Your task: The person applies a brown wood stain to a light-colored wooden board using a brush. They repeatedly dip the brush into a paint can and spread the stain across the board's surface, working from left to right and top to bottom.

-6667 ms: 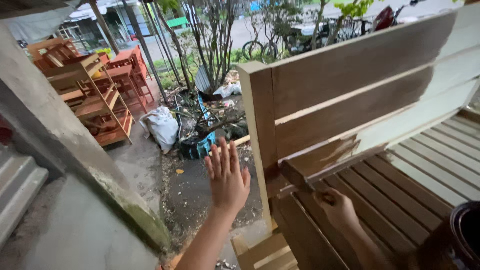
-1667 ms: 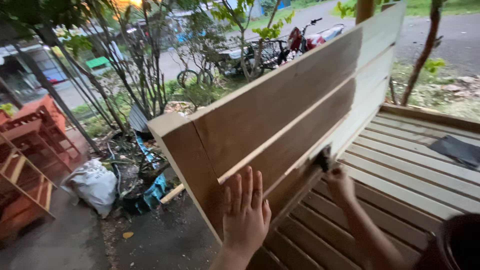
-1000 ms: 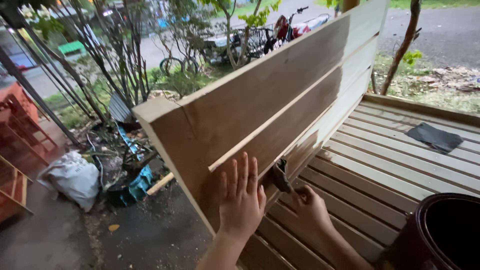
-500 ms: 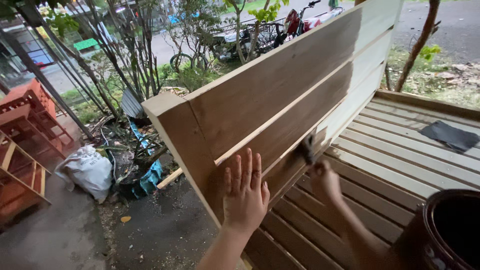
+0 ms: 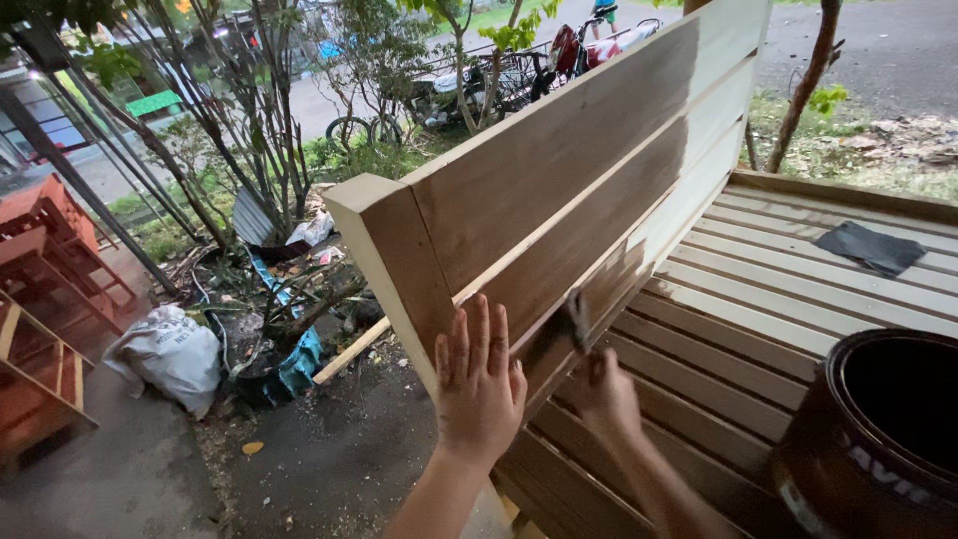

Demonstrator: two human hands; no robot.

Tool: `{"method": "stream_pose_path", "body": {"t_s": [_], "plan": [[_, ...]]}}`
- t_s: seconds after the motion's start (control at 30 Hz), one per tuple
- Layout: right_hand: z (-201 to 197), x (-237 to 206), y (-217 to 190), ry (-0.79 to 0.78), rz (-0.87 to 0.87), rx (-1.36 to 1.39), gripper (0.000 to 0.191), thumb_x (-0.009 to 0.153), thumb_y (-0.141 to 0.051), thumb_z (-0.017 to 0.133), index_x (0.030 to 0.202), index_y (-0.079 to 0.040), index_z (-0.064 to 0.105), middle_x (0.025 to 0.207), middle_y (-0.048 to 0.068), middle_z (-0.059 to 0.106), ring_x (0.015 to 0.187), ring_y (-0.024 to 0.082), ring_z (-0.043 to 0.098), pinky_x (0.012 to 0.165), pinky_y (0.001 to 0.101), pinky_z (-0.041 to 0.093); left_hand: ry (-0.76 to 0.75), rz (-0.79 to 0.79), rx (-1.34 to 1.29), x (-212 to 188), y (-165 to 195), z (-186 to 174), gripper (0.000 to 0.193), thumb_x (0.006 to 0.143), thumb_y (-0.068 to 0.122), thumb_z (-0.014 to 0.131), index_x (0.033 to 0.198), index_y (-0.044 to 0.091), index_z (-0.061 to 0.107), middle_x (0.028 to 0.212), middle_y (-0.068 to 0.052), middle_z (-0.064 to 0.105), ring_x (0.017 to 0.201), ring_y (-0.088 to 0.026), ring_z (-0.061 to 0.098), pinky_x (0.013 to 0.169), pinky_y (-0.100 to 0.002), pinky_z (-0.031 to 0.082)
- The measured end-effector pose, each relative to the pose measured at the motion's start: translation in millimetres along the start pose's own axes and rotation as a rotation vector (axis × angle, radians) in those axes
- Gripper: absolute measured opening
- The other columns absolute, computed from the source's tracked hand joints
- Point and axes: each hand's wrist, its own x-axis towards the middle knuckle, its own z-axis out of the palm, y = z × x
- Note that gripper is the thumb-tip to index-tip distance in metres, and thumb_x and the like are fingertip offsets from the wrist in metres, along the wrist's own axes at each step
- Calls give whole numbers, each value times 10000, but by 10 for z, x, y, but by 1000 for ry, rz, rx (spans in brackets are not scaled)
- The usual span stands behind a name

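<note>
Wood fills the head view, the only one we have: a slatted bench [image 5: 798, 289] with a plank backrest [image 5: 559, 190], its near part already dark brown with stain and its far part pale and bare. Our left hand [image 5: 481, 384] lies flat on the backrest near the end post [image 5: 394, 269], fingers spread apart and gripping nothing, steadying the frame. Our right hand [image 5: 604, 394] is blurred, but it looks clamped on the handle of a brush [image 5: 574, 319], whose bristles press against the lower plank of the backrest just above the seat slats. We judge the staining to be in mid-course: the upper plank is brown over most of its length, the lower one only at our end, with a ragged edge where brown meets bare wood. The next stroke, we think, calls for carrying the wet edge along the grain toward the pale stretch, and a reload of the brush before long. For that a dark round tin [image 5: 878, 429] stands on the seat at lower right, well within reach, with a pale label band near its base that we cannot make out. A dark cloth [image 5: 868, 248] lies flat on the far slats. On the ground at left sits a white sack [image 5: 170, 354], knotted at the top, beside blue sheeting [image 5: 299, 359] and red wooden frames [image 5: 45, 319].
</note>
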Motion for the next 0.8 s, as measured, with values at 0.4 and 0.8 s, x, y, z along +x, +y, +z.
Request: {"method": "stream_pose_path", "body": {"t_s": [0.4,0.8], "plan": [[-900,1591,-361,319,8,-175,295,1002,-254,549,1103,3,653,983,337,702,962,504,680,814,575,544,126,76,-1,483,97,290,756,1006,336,428,1635,79,96,1705,-131,47,1556,-331,70,1217,-510,127],[-829,1621,-213,121,-5,-287,412,1138,-302,401,1248,67,548,979,267,758,764,362,781,593,489,618,85,74,30,525,138,413,745,1026,361,379,1631,46,80,1712,-138,22,1566,-311,16,1247,-481,33]]}}
